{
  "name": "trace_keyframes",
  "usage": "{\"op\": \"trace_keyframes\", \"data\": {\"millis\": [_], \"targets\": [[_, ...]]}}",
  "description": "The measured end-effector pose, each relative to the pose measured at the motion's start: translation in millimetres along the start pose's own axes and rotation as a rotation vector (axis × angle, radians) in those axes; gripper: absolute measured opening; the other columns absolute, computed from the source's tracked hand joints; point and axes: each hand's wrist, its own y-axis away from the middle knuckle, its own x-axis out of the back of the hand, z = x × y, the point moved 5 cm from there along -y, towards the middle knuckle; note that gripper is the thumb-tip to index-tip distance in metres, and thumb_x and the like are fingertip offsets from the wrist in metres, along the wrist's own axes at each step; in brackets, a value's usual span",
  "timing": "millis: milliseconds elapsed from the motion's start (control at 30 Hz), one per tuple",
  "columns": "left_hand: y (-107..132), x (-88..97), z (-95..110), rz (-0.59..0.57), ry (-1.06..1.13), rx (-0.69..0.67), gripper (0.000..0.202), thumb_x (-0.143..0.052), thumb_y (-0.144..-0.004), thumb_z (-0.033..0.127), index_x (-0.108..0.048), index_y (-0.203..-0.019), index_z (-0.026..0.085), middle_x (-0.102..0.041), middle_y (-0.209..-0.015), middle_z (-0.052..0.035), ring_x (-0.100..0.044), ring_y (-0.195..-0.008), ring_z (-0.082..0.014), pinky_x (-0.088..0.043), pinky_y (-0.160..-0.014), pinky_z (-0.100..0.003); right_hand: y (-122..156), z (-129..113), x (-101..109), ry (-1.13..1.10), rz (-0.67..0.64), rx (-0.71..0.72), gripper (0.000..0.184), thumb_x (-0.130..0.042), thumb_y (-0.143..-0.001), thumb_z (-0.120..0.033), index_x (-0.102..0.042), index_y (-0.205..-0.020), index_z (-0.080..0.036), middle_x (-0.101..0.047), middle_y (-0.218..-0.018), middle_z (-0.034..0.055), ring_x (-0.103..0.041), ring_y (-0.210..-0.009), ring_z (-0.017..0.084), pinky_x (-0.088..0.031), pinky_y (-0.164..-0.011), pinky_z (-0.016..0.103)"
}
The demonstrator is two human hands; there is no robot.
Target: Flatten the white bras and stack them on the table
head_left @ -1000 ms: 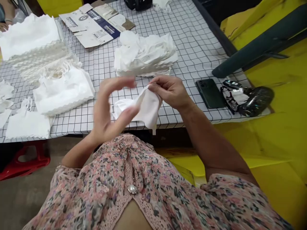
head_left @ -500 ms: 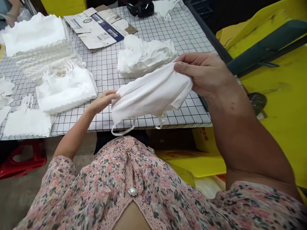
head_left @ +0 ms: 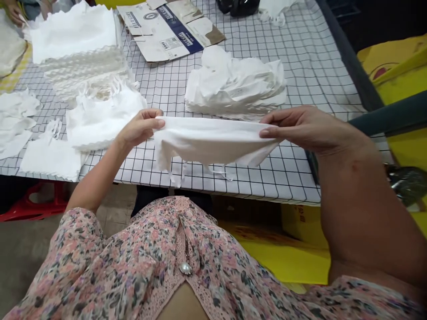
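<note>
- L hand [head_left: 142,126] grip: thumb + fingers clamped on 1 end of white top's [head_left: 213,138] upper edge.
- R hand [head_left: 296,129] grip: clamped nr other end, prob. so edge pulls straight.
- Top's held over front of bench [head_left: 310,58], lower part hanging loose.
- Pile [head_left: 233,84] sits just behind, prob. for easy reach.

Grid-patterned table [head_left: 316,62]: white garment piles [head_left: 235,84], flattened cardboard [head_left: 167,29], black object [head_left: 238,6]
</note>
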Motion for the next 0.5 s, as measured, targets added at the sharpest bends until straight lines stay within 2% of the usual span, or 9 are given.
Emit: {"op": "trace_keyframes", "data": {"millis": [133,200,300,367,400,433,500], "targets": [[-19.7,28.0,20.0,0.046,-0.092,-0.082,0.057,-0.106,-0.062,0.05,-0.057,-0.064,0.021,-0.054,-0.064,0.0012,-0.07,-0.077,-0.02,-0.051,-0.063,-0.032,-6.4,-10.3,19.4,0.011,0.036,0.085,0.053,-0.113,-0.047,-0.054,-0.078,-0.066,-0.018,-0.068,-0.067,0.0036,-0.058,-0.064,0.013,-0.045,-0.054,0.027],[-31.1,35.6,35.4,0.003,-0.148,-0.118,0.054,-0.111,-0.057,0.042,-0.062,-0.066,0.021,-0.056,-0.065,0.001,-0.07,-0.08,-0.0213,-0.054,-0.067,-0.035,-7.0,-19.0,30.3,0.032,0.079,0.152,0.049,-0.11,-0.055,-0.056,-0.08,-0.069,-0.02,-0.07,-0.07,0.003,-0.061,-0.067,0.012,-0.048,-0.056,0.026],[-41.9,40.1,66.6,-0.033,-0.235,-0.173,0.048,-0.111,-0.064,0.038,-0.068,-0.075,0.02,-0.056,-0.066,0.0027,-0.066,-0.087,-0.0187,-0.059,-0.092,-0.044,-2.7,-32.0,49.7,0.063,0.187,0.232,0.045,-0.107,-0.059,-0.058,-0.084,-0.073,-0.023,-0.074,-0.074,0.0013,-0.065,-0.07,0.011,-0.051,-0.057,0.027],[-43.1,38.0,90.6,-0.028,-0.318,-0.215,0.044,-0.106,-0.073,0.041,-0.071,-0.081,0.016,-0.057,-0.068,0.0036,-0.063,-0.092,-0.0161,-0.053,-0.109,-0.055,3.3,-39.8,62.8,0.104,0.294,0.261,0.041,-0.109,-0.059,-0.053,-0.086,-0.077,-0.024,-0.073,-0.073,-0.0005,-0.065,-0.068,0.012,-0.05,-0.057,0.031],[-42.2,33.3,102.0,-0.063,-0.374,-0.239,0.044,-0.103,-0.076,0.044,-0.072,-0.082,0.014,-0.059,-0.07,0.0031,-0.062,-0.092,-0.0148,-0.05,-0.112,-0.06,7.1,-44.3,67.3,0.137,0.338,0.281,0.041,-0.109,-0.059,-0.051,-0.086,-0.078,-0.024,-0.073,-0.073,-0.0012,-0.065,-0.069,0.013,-0.049,-0.057,0.034],[-40.4,26.4,112.0,-0.126,-0.429,-0.266,0.046,-0.1,-0.079,0.049,-0.072,-0.082,0.012,-0.061,-0.073,0.0021,-0.062,-0.091,-0.0136,-0.049,-0.111,-0.061,11.4,-49.8,69.5,0.163,0.366,0.315,0.041,-0.109,-0.059,-0.052,-0.086,-0.079,-0.024,-0.073,-0.074,-0.0015,-0.066,-0.07,0.014,-0.047,-0.057,0.036],[-35.3,11.7,128.3,-0.244,-0.466,-0.348,0.054,-0.097,-0.078,0.06,-0.07,-0.072,0.014,-0.063,-0.075,0.0,-0.063,-0.084,-0.0132,-0.054,-0.103,-0.059,20.1,-63.1,65.5,0.157,0.342,0.405,0.047,-0.108,-0.057,-0.06,-0.084,-0.077,-0.024,-0.076,-0.08,-0.0013,-0.068,-0.074,0.016,-0.046,-0.059,0.04]]}}
